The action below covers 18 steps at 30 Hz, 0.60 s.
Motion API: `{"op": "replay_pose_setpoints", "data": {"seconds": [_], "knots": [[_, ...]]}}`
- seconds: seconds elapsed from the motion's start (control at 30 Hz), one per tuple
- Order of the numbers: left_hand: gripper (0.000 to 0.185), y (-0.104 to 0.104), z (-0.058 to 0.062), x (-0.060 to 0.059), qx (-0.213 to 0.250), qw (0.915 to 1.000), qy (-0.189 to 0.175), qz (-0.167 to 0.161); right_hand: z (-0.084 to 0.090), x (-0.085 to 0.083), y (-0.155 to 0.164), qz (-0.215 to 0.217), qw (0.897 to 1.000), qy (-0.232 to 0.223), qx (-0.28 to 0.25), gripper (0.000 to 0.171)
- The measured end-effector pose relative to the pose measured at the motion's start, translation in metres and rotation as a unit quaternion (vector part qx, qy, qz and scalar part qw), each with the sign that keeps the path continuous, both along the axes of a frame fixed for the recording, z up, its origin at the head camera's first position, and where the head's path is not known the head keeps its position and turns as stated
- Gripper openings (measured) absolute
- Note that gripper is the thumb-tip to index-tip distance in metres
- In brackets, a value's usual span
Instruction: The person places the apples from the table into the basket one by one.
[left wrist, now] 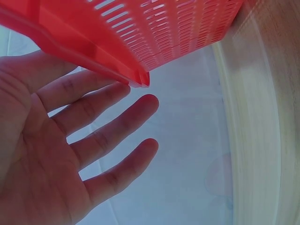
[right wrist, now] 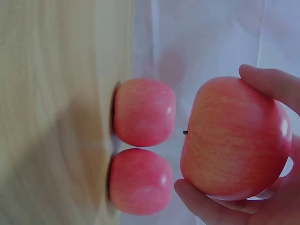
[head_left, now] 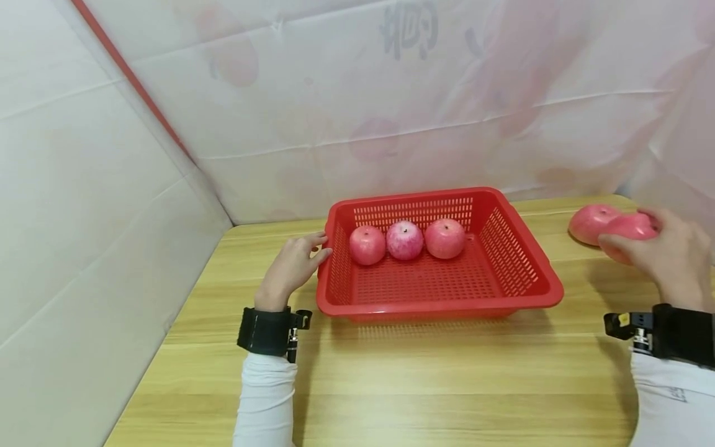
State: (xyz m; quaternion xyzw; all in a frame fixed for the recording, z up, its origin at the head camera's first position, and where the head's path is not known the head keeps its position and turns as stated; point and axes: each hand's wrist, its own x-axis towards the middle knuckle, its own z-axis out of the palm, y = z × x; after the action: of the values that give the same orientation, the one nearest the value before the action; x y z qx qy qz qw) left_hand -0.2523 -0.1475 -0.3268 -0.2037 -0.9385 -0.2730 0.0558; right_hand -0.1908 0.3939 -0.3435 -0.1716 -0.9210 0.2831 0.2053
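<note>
Left hand point(head_left: 293, 264): fingers spread pretty wide, right at the red basket point(head_left: 441, 308)
Right hand point(head_left: 678, 251): totally holding an apple point(right wrist: 234, 140)
Loose apples point(right wrist: 144, 112): two, just by the right hand
Basket apples point(head_left: 404, 240): three, between both hands, nearer the left

A glossy pinkish-red apple point(right wrist: 234, 140), faintly streaked yellow, was held aloft in the right hand point(head_left: 678, 251), its short dark stub turned downward, near two similar apples point(right wrist: 145, 112) sitting side by side, while left of them a rectangular, perforated red basket point(head_left: 441, 308) contained three more apples point(head_left: 404, 240) in a row.
</note>
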Motion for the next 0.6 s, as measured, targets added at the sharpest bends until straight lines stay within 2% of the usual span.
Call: {"op": "replay_pose_setpoints", "data": {"seconds": [0.17, 0.4, 0.6], "knots": [[0.038, 0.0, 0.0, 0.0, 0.004, 1.0, -0.007, 0.003, 0.009, 0.001, -0.004, 0.005, 1.0, -0.014, -0.013, 0.08], [0.039, 0.0, 0.001, 0.0, 0.004, 0.9999, -0.012, 0.004, 0.014, 0.004, -0.01, -0.003, 0.999, -0.007, -0.052, 0.084], [0.039, 0.001, 0.002, 0.0, 0.002, 0.9999, -0.013, 0.005, 0.022, 0.006, -0.016, -0.006, 0.998, -0.013, -0.065, 0.085]]}}
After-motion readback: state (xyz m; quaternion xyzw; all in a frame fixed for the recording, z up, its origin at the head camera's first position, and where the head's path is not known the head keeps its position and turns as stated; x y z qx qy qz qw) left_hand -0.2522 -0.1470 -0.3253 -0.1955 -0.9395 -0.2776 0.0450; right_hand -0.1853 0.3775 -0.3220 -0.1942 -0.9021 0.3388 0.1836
